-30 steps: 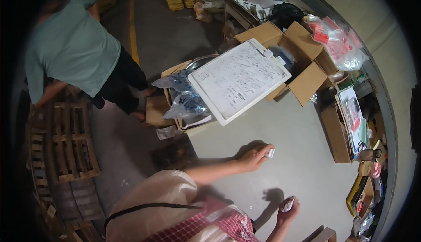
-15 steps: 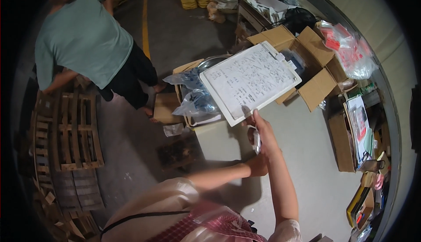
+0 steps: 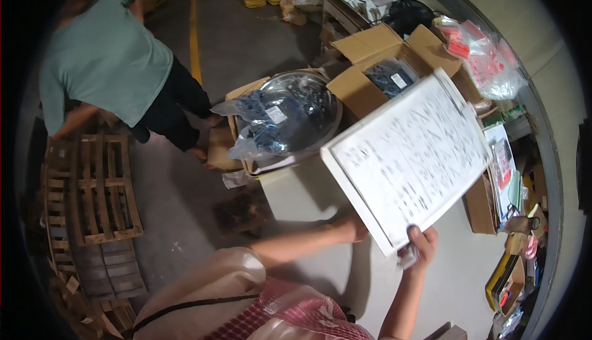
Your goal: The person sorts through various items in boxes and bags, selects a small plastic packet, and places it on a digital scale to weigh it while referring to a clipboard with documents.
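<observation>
While I hold the white board (image 3: 410,164) up off the grey surface (image 3: 456,278), my right hand (image 3: 419,247) is clamped on its near corner, thumb over the front edge, with a small pale object (image 3: 407,258) pinched under the fingers; my left hand (image 3: 353,228) reaches in behind the board's lower left edge, and its fingers are hidden there, so I cannot tell whether that grip is closed or slack; the board is tilted, printed face toward me, its far end raised over the boxes; beneath my arms my checked shirt (image 3: 296,315) fills the lower edge; at the right rim of the surface lie a stack of papers (image 3: 502,167) and some small tools (image 3: 521,247), too small to make out; just past the surface's far edge a carton holds a clear plastic dome (image 3: 296,115) set over bags of dark parts; beyond it an open cardboard box (image 3: 382,69) holds more dark bagged parts, and to its right sits a clear bag of red items (image 3: 481,56); on the floor to the left lie wooden pallets (image 3: 92,192); farther off a person in a green shirt (image 3: 105,62) bends over them.
</observation>
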Demonstrator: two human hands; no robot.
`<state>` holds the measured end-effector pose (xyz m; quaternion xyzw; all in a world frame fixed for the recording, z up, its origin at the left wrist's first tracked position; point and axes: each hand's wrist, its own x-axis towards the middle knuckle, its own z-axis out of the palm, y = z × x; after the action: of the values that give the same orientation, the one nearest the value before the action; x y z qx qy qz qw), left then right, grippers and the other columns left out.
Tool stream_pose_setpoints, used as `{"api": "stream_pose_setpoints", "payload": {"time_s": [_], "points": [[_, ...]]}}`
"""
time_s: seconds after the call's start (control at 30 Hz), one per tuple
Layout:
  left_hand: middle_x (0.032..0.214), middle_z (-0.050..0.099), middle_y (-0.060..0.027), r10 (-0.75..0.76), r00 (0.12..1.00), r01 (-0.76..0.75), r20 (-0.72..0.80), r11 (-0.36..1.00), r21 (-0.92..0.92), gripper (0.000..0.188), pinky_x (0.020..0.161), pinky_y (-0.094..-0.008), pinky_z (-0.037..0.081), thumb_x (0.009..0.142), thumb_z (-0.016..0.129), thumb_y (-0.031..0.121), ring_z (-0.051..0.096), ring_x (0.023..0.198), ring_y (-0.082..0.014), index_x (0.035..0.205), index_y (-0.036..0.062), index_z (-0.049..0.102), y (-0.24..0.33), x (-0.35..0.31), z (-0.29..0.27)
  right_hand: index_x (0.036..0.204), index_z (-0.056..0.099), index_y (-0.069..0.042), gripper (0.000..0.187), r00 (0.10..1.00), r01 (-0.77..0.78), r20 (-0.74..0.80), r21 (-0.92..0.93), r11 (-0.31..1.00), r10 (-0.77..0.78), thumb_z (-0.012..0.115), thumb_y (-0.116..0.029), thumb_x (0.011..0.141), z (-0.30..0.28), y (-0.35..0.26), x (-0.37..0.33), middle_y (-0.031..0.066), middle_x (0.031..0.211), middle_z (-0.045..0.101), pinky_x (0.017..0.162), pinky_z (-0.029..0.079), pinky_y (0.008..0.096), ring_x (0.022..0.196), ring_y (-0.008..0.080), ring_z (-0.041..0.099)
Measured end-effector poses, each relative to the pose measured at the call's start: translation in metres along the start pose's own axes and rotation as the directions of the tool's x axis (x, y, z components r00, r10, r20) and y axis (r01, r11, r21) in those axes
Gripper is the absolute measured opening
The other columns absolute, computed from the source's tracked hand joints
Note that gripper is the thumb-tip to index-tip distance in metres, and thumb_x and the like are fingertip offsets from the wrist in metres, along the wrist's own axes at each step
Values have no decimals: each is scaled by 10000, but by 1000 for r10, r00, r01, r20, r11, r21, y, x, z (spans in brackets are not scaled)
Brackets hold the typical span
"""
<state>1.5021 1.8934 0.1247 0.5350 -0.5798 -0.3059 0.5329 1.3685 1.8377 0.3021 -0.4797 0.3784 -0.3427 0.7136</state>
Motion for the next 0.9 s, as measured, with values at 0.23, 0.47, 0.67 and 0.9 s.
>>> {"api": "stream_pose_setpoints", "payload": {"time_s": [0.23, 0.47, 0.67, 0.9], "points": [[1055, 604, -205, 103, 993, -81, -54, 945, 318, 324, 857, -471, 492, 905, 629, 229, 586, 1003, -408, 1174, 62, 562, 22, 3, -25, 981, 583, 111, 408, 968, -55, -230, 180, 982, 97, 682, -225, 772, -93, 15, -50, 134, 637, 607, 302, 351, 258, 359, 148, 483], [1316, 473, -238, 85, 995, -37, -58, 821, 569, 370, 1068, -520, 338, 722, 556, -70, 434, 1200, -455, 1091, -47, 570, 18, 0, -22, 857, 618, 43, 291, 938, -237, -227, 127, 963, 261, 711, -231, 835, -146, 50, -77, 75, 600, 584, 337, 315, 261, 362, 138, 461], [1337, 508, -143, 129, 981, -39, -146, 866, 499, 511, 1059, -437, 341, 741, 521, -111, 457, 1239, -356, 1217, 61, 593, 25, -7, -38, 874, 644, -12, 97, 871, -442, -278, -89, 892, 404, 660, -88, 815, -144, 63, -111, 21, 802, 621, 677, 413, 247, 744, 94, 536], [1308, 538, -109, 294, 878, -450, 377, 775, 443, 384, 1067, -444, 302, 811, 681, 135, 462, 1244, -293, 1184, 64, 622, 85, -6, -12, 786, 564, -76, 78, 914, -315, -277, -24, 949, 297, 636, -49, 776, -137, 91, -135, -16, 752, 572, 594, 376, 225, 665, 76, 490]]}}
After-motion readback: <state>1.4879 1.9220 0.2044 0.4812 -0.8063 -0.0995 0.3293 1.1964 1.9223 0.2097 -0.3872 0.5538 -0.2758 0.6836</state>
